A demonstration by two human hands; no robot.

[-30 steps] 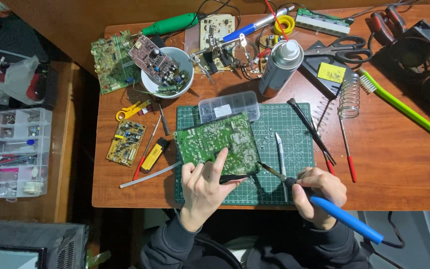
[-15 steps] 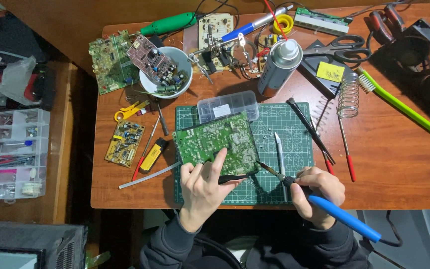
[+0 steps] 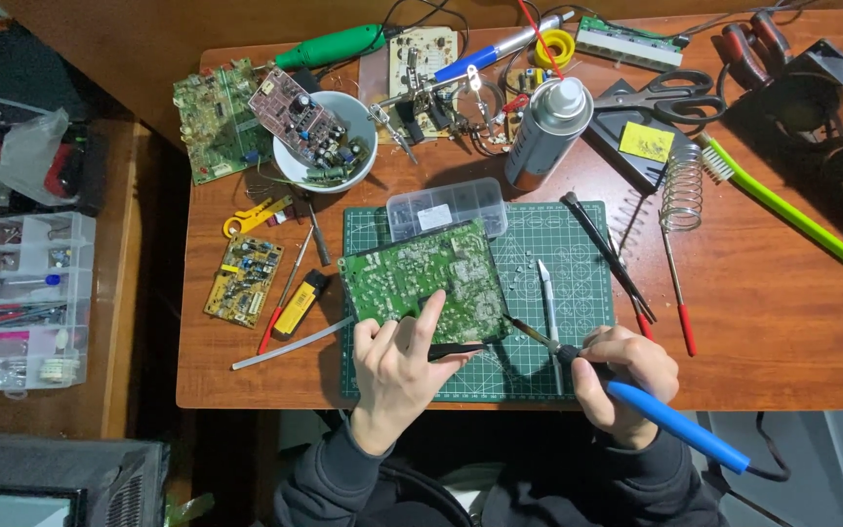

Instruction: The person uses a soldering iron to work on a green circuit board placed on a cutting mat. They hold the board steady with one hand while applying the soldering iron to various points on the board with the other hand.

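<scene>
Right hand (image 3: 626,376) was closed in a pen grip on the blue-handled soldering iron (image 3: 670,420). Iron's long axis ran from lower right up to upper left, with the metal tip ending at the lower right edge of the green printed circuit board (image 3: 426,283). So the board lay up and left of that hand, tip touching or just short of it; can't tell which.

Left hand (image 3: 397,366) was the nearer one: index finger extended onto the board's lower edge, other fingers pinching black tweezers (image 3: 456,349) pointed right, toward the iron tip.

Board sat solder side up, slightly tilted, on the green gridded cutting mat (image 3: 568,244) on the brown wooden table (image 3: 773,312). Silver tweezers (image 3: 546,298) lay loose on the mat just right of the board; clear plastic parts box (image 3: 446,207) just above it.

Versus the earlier frames: no real change, both hands held the same pose and the board hadn't shifted.
</scene>
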